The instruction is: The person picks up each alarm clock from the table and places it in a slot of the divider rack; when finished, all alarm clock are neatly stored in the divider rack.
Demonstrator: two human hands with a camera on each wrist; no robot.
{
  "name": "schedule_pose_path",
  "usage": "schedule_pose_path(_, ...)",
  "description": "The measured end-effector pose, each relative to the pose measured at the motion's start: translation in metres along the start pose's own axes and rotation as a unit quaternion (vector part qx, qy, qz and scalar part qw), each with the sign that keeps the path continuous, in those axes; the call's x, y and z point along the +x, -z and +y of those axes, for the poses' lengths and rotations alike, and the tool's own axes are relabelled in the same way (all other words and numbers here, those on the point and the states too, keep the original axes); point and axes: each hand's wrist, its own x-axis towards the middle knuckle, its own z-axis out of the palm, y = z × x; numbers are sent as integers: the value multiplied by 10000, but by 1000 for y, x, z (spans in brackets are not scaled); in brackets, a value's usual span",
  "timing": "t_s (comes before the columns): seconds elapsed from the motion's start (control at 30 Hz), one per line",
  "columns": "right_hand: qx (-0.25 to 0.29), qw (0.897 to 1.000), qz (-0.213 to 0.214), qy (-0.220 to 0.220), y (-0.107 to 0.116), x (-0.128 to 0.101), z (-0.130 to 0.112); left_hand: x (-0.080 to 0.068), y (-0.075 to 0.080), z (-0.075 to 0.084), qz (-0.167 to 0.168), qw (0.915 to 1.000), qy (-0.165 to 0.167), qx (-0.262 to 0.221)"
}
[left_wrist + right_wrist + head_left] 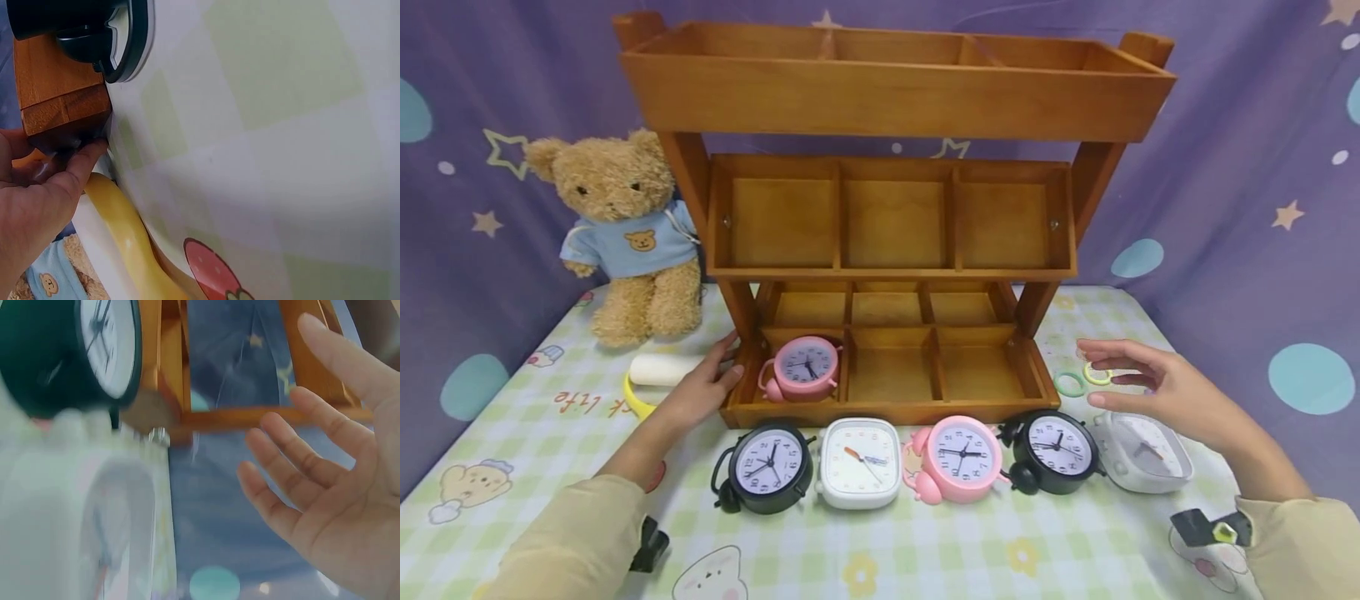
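A three-tier wooden shelf stands on the table. A pink alarm clock sits in its bottom-left compartment. My left hand rests against the shelf's front-left corner, fingers touching the wood and holding nothing. In front of the shelf lie a black clock, a white square clock, a pink clock, another black clock and a white clock. My right hand hovers open just above that last white clock, fingers spread.
A teddy bear in a blue shirt sits at the back left. A white roll and a yellow curved piece lie beside my left hand. Two small rings lie right of the shelf. A checked cloth covers the table.
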Motion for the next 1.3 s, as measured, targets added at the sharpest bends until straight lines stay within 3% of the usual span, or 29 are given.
schedule_pose_path(0.23, -60, 9993, -224, -297, 18, -30, 25, 0, 0, -1, -10, 10000, 24, -15)
schedule_pose_path(0.47, -475, 9953, -436, -726, 25, -53, 49, 0, 1, 0, -37, 10000, 55, -63)
schedule_pose_path(0.6, -452, 9947, -574, -720, 25, -63, 61, 0, 1, 0, -31, 10000, 40, -85)
schedule_pose_path(0.7, -403, 9945, -775, -582, 23, -68, 68, 0, 0, 0, -36, 9999, 16, -103)
schedule_pose_path(0.93, -442, 9902, -1075, -780, 15, -74, 77, -1, 0, 0, -79, 9999, 39, -130)
schedule_pose_path(1.3, -275, 9885, -1057, -1047, 9, -75, 85, -1, 0, 0, -67, 9999, 80, -65)
